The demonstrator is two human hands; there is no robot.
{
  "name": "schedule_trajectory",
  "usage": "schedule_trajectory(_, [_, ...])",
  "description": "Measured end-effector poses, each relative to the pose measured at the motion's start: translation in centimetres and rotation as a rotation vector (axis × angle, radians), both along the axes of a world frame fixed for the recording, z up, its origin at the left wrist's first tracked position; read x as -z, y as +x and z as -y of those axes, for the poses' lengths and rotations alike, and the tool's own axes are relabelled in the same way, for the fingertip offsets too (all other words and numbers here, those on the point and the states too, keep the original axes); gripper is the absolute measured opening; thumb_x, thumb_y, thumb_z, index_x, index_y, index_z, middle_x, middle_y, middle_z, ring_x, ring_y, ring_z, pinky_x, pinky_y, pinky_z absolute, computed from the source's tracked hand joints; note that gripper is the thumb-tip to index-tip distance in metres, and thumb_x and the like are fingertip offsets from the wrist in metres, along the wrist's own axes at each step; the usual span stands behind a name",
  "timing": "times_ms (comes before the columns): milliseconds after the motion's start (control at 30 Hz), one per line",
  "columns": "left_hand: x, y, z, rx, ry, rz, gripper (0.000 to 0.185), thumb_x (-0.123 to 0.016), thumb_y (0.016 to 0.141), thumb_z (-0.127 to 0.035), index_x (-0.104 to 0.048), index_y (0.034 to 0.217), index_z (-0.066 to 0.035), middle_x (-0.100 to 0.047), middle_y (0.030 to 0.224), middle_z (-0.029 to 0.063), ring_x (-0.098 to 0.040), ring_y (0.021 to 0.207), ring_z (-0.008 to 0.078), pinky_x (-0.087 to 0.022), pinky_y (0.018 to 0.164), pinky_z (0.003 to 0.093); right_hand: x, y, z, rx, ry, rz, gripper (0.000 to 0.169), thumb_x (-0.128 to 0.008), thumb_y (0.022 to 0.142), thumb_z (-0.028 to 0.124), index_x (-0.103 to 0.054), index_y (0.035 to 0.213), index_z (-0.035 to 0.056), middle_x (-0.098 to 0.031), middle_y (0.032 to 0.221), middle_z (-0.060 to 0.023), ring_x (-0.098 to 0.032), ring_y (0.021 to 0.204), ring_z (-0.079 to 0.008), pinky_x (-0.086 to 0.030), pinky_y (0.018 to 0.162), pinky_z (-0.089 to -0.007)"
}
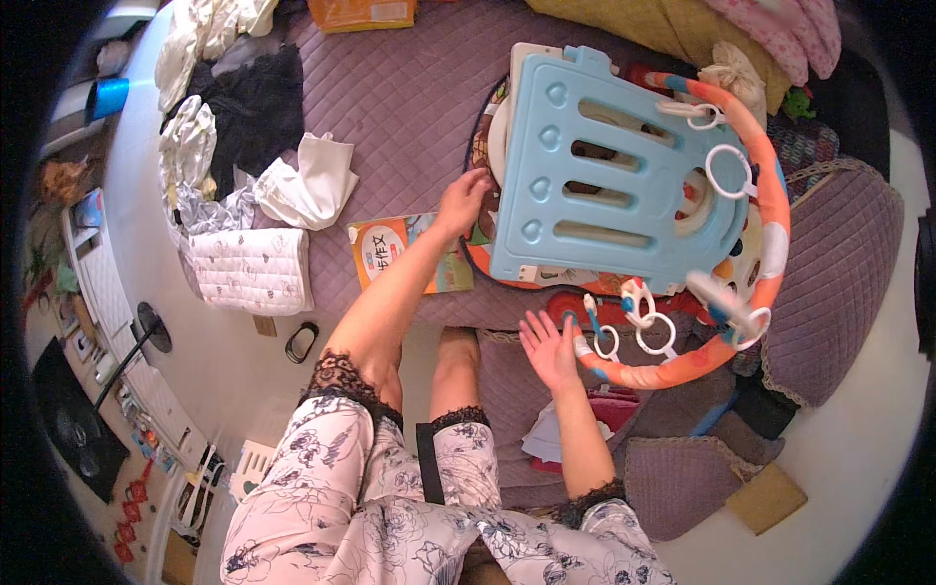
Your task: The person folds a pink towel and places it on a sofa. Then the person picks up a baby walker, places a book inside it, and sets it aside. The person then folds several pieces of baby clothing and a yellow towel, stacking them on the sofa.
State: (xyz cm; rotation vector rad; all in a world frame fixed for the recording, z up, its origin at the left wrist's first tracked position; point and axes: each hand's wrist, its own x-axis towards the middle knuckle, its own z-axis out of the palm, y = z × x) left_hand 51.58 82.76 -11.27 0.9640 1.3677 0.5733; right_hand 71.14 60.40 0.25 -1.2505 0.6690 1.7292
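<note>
A light-blue plastic panel with slots and heart-shaped recesses (pixel 537 190) lies on a baby play-gym mat (pixel 479 252). My left hand (pixel 462 205) is at the mat's left edge, fingertips beside the panel; whether they grip anything is unclear. An orange fabric toy arch (pixel 768 168) curves around the panel's right side, with white rings (pixel 656 334) and small toys on it. Beside the arch's lower end and its red foot (pixel 567 307), my right hand (pixel 548 351) is spread palm up and holds nothing. A paperback book (pixel 373 252) lies partly under my left forearm.
All this rests on a purple quilted cover (pixel 395 110). Left are a white cloth (pixel 307 183), black clothing (pixel 256 110) and a folded printed pad (pixel 248 270). Papers and a red folder (pixel 614 409) lie below my right hand. A quilted cushion (pixel 833 278) stands right.
</note>
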Motion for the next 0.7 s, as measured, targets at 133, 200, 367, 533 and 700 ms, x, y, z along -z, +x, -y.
schedule_trajectory(133, [-0.1, 3.4, -1.3, -0.042, -0.129, -0.029, 0.038, -0.042, 0.093, -0.020, -0.043, 0.125, 0.002, -0.054, 0.119, 0.0126, -0.051, 0.107, 0.0192, -0.040, 0.091, 0.0310, 3.8, -0.9, -5.2, 0.167, 0.081, 0.225, 0.074, -0.051, 0.083, 0.054, -0.025, 0.136, 0.0101, -0.034, 0.136, -0.0088, -0.035, 0.123, -0.0264, -0.029, 0.102, -0.0386])
schedule_trajectory(200, [0.9, 3.9, -1.5, -0.071, -0.266, -0.004, 0.039, -0.041, 0.093, -0.021, -0.042, 0.125, 0.001, -0.053, 0.119, 0.0126, -0.051, 0.107, 0.0197, -0.039, 0.092, 0.0318, 5.8, 0.0, -7.8, 0.203, 0.107, 0.245, 0.076, -0.055, 0.081, 0.053, -0.025, 0.137, 0.0108, -0.032, 0.138, -0.0076, -0.032, 0.125, -0.0268, -0.029, 0.102, -0.0397])
schedule_trajectory(367, [1.4, 4.6, -2.6, -0.202, -0.542, 0.033, 0.048, -0.050, 0.089, -0.032, -0.041, 0.125, -0.001, -0.054, 0.114, 0.0101, -0.053, 0.100, 0.0183, -0.043, 0.086, 0.0314, 7.5, 1.2, -10.1, 0.175, 0.051, 0.353, 0.077, -0.060, 0.077, 0.054, -0.030, 0.134, 0.0122, -0.037, 0.134, -0.0054, -0.035, 0.123, -0.0241, -0.030, 0.101, -0.0405])
schedule_trajectory(533, [0.6, 4.5, -2.7, -0.302, -0.558, 0.277, 0.050, -0.058, 0.083, -0.034, -0.043, 0.122, -0.005, -0.057, 0.104, 0.0102, -0.057, 0.084, 0.0180, -0.047, 0.072, 0.0319, 4.6, 1.4, -10.7, 0.113, 0.211, 0.454, 0.076, -0.065, 0.074, 0.049, -0.034, 0.132, 0.0100, -0.041, 0.130, -0.0042, -0.037, 0.120, -0.0220, -0.030, 0.101, -0.0387])
schedule_trajectory(700, [-0.5, 6.1, -1.4, -0.234, -0.610, 0.465, 0.061, -0.065, 0.075, -0.038, -0.048, 0.120, 0.000, -0.060, 0.103, 0.0114, -0.060, 0.086, 0.0173, -0.049, 0.072, 0.0309, 2.7, 2.2, -10.8, 0.206, 0.284, 0.514, 0.070, -0.066, 0.073, 0.043, -0.038, 0.128, 0.0097, -0.046, 0.124, -0.0047, -0.042, 0.115, -0.0232, -0.033, 0.100, -0.0398])
